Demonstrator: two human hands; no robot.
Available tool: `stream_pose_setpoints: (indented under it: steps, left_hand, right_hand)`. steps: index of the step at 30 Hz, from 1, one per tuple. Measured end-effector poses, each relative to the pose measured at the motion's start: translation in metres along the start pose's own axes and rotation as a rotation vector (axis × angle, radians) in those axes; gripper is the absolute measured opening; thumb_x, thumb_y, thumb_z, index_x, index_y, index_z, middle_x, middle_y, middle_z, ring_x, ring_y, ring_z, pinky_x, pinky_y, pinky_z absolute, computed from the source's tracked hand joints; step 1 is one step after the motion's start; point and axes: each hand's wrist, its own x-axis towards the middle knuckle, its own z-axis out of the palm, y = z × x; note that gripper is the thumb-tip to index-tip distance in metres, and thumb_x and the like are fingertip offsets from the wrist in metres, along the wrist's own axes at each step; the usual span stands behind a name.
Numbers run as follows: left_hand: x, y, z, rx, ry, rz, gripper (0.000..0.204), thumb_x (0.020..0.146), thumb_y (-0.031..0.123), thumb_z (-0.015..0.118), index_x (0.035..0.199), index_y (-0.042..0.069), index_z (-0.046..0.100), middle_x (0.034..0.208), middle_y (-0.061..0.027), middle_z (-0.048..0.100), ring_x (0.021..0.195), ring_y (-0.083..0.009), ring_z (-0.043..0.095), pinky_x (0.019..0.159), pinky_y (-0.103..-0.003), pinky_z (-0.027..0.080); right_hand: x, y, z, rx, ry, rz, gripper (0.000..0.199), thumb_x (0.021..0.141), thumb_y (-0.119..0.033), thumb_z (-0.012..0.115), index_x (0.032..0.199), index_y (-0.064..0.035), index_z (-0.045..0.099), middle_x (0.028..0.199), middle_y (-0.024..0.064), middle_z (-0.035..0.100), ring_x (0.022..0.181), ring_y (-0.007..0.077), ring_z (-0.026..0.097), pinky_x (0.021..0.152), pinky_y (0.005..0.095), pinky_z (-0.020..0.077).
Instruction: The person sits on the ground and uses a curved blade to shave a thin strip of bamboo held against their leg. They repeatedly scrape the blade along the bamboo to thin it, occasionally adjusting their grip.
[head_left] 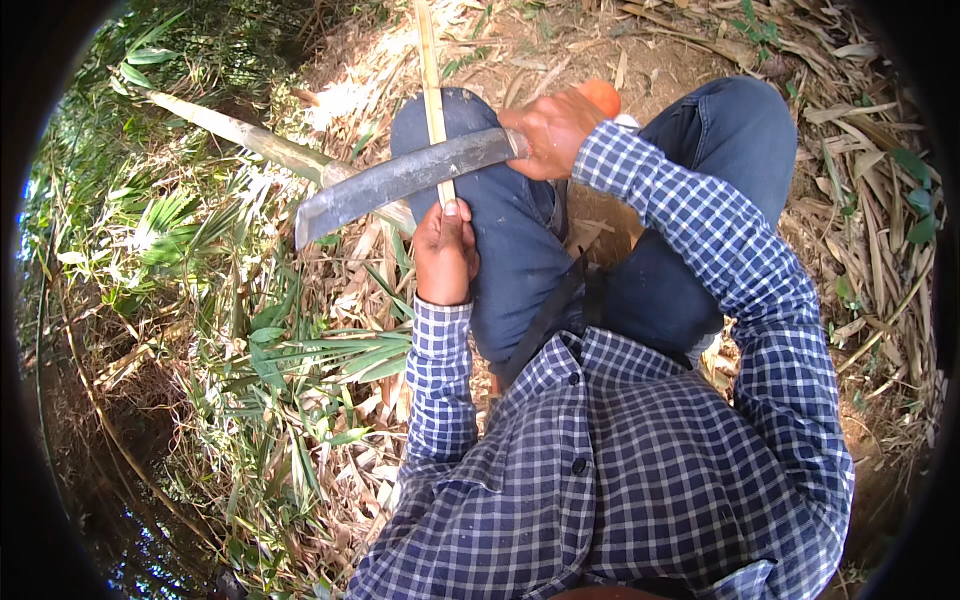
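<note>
My right hand (552, 130) grips the handle of a long dark machete (395, 182), whose blade runs down to the left. The blade lies across a thin pale bamboo strip (431, 75) that stands upright over my left knee. My left hand (444, 250) holds the lower end of that strip, thumb pressed up against it just below the blade. Both arms wear blue checked sleeves, and my legs are in blue jeans.
A thick cut bamboo pole (250, 138) lies on the ground to the upper left, passing behind the blade. Dry leaves and bamboo husks (870, 230) cover the ground. Green palm-like leaves (300, 360) grow at my left, with dark water at the lower left.
</note>
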Motion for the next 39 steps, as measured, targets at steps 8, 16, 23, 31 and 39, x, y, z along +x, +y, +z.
stream_pose_setpoints:
  steps: [8,16,23,31,39]
  left_hand:
    - [-0.003,-0.003,-0.004,0.020,-0.013,-0.001,0.021,0.105,0.022,0.041,0.092,0.009,0.052,0.056,0.0079,0.035,0.038,-0.0021,0.025,0.035,-0.021,0.021]
    - [-0.012,-0.004,-0.002,0.030,-0.032,0.000,0.020,0.105,0.020,0.040,0.095,0.009,0.053,0.055,0.0073,0.035,0.038,-0.0033,0.025,0.035,-0.021,0.022]
    - [-0.023,-0.003,-0.003,0.029,-0.041,0.024,0.025,0.106,0.022,0.038,0.101,0.003,0.054,0.057,0.0054,0.034,0.039,-0.0043,0.026,0.036,-0.022,0.024]
    - [-0.015,0.028,-0.003,-0.015,-0.089,-0.180,0.026,0.104,0.019,0.038,0.114,0.000,0.053,0.071,-0.0039,0.055,0.051,-0.0124,0.058,0.044,-0.023,0.049]
    - [-0.007,0.004,-0.002,0.110,0.005,-0.007,0.025,0.106,0.023,0.038,0.102,0.007,0.056,0.060,0.0050,0.037,0.039,-0.0032,0.025,0.035,-0.021,0.023]
  right_hand:
    - [0.002,0.004,-0.008,0.005,-0.016,0.084,0.031,0.074,-0.033,0.071,0.092,-0.0087,0.068,0.062,0.0110,0.066,0.059,0.0300,0.067,0.057,0.0441,0.0554]
    - [0.013,0.035,-0.009,0.046,0.093,0.358,0.046,0.076,-0.036,0.065,0.110,-0.0047,0.069,0.070,0.0150,0.069,0.064,0.0324,0.069,0.065,0.0442,0.0578]
    - [0.002,0.017,-0.007,0.087,-0.010,0.218,0.046,0.074,-0.032,0.071,0.110,-0.0029,0.069,0.067,0.0126,0.069,0.063,0.0306,0.069,0.062,0.0430,0.0567]
    - [0.001,-0.004,-0.007,0.110,-0.059,0.081,0.038,0.074,-0.030,0.072,0.100,-0.0043,0.068,0.061,0.0097,0.067,0.060,0.0299,0.068,0.059,0.0435,0.0559]
    - [0.000,-0.010,-0.013,0.024,-0.055,0.027,0.036,0.071,-0.030,0.073,0.097,-0.0053,0.069,0.064,0.0120,0.067,0.060,0.0303,0.068,0.058,0.0442,0.0553]
